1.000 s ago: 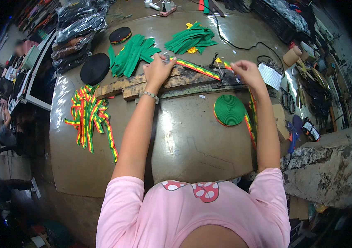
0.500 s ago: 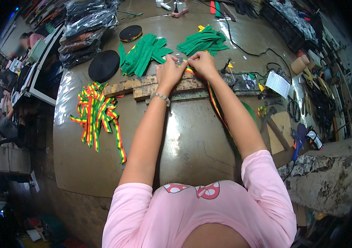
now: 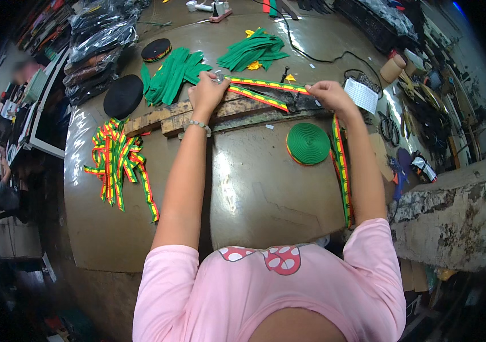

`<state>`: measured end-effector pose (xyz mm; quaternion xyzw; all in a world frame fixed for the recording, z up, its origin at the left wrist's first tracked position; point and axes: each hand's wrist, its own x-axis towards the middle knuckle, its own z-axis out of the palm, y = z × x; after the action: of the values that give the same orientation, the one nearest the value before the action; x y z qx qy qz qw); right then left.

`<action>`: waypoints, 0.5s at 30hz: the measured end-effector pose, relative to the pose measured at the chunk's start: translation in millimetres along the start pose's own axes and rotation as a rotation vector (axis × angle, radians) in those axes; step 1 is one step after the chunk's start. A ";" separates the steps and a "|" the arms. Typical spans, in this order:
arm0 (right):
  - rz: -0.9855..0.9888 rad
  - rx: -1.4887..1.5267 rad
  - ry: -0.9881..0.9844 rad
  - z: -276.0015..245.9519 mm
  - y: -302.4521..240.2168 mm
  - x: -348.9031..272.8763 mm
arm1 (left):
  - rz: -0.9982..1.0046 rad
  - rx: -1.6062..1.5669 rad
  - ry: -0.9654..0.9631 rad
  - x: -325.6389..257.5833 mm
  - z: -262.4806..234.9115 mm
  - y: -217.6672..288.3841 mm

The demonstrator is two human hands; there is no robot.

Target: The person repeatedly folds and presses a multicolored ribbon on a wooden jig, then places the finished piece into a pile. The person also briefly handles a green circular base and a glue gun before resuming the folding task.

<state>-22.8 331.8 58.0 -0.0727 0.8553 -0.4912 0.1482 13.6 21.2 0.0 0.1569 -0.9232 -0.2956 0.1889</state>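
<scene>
A striped red, yellow and green ribbon (image 3: 265,84) stretches between my hands. My left hand (image 3: 207,93) pinches it at one end, beside a small clear or shiny piece I cannot make out. From the same fingers a second length of ribbon slants down over the wooden block (image 3: 183,118). The fingers of my right hand (image 3: 333,98) close on the other end of the upper length. More ribbon hangs below that hand along my forearm to the table's near edge. A coiled green roll (image 3: 307,143) lies left of this hanging ribbon.
Cut striped ribbon pieces (image 3: 114,162) are heaped at left. Green strip bundles (image 3: 174,77) and black rolls (image 3: 123,97) lie beyond the block. Scissors (image 3: 389,128), a paper sheet (image 3: 361,94) and a blue glue gun (image 3: 398,176) are at right. A black cable (image 3: 322,61) crosses the far side.
My hands have drawn apart, the right one moving rightward, and the ribbon is now pulled out between them. The green roll, mostly hidden by my right arm before, shows fully. The whole view has shifted slightly.
</scene>
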 end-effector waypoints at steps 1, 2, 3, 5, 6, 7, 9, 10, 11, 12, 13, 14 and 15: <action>0.021 0.054 -0.027 4.8 11.7 -0.5 | -0.006 0.007 -0.007 0.1 -0.4 0.0; 0.075 0.096 -0.042 9.5 21.7 -0.2 | -0.005 -0.003 -0.013 -0.5 -0.3 0.5; 0.145 0.186 -0.048 13.6 29.7 0.9 | -0.007 -0.012 -0.016 -0.5 -1.0 1.0; 0.042 0.122 0.006 16.3 40.2 1.6 | -0.015 -0.014 -0.020 -1.3 -2.2 2.1; -0.015 0.087 0.040 15.9 41.9 1.7 | -0.020 -0.007 -0.023 -1.9 -2.5 2.8; 0.003 0.029 0.057 11.4 41.4 0.2 | -0.024 -0.001 -0.026 -2.2 -2.8 3.4; -0.046 -0.020 0.158 5.5 34.0 -2.9 | 0.016 -0.018 -0.036 -3.6 -3.1 3.6; -0.058 -0.054 0.209 4.8 27.6 -5.4 | 0.030 -0.021 -0.035 -5.0 -3.5 2.6; -0.104 -0.032 0.286 7.8 17.1 -1.7 | 0.030 -0.046 -0.032 -5.7 -3.0 2.5; -0.281 -0.011 0.270 14.6 6.2 1.5 | 0.041 -0.075 -0.023 -6.7 -3.7 0.9; -0.389 -0.018 0.296 25.1 -6.9 7.3 | 0.067 -0.106 -0.004 -6.8 -4.3 -0.4; -0.517 -0.025 0.326 38.2 -20.4 13.8 | 0.094 -0.138 0.014 -7.0 -5.1 -2.1; -0.513 -0.019 0.289 56.1 -33.0 21.0 | 0.093 -0.197 0.015 -7.7 -6.3 -4.2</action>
<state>-25.1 263.5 56.1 -0.2173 0.8258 -0.5097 -0.1049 23.9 17.9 0.2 0.0968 -0.8944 -0.3747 0.2240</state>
